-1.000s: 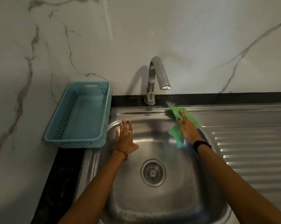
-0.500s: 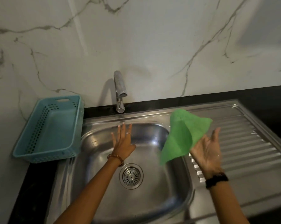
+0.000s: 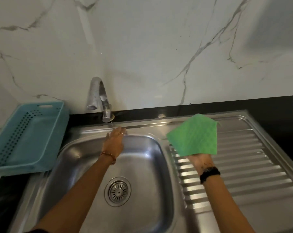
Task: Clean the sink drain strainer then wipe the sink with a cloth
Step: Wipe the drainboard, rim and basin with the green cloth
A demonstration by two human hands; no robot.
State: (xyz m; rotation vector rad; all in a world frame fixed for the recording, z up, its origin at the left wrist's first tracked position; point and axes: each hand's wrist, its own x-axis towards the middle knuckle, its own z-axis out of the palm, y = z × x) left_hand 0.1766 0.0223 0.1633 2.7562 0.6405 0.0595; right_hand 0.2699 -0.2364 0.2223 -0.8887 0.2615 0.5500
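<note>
Head view: right hand (image 3: 201,161) is holding the green cloth (image 3: 193,135) spread over the sink (image 3: 85,145) drainboard, probably refolding; left hand (image 3: 114,142), fingers straight, is bracing on the sink's back rim.

Your green cloth (image 3: 195,134) hangs spread open at right of centre, over the ribbed drainboard. The round metal drain strainer (image 3: 117,191) sits in the floor of the steel sink (image 3: 147,165), lower centre of the frame.
</note>
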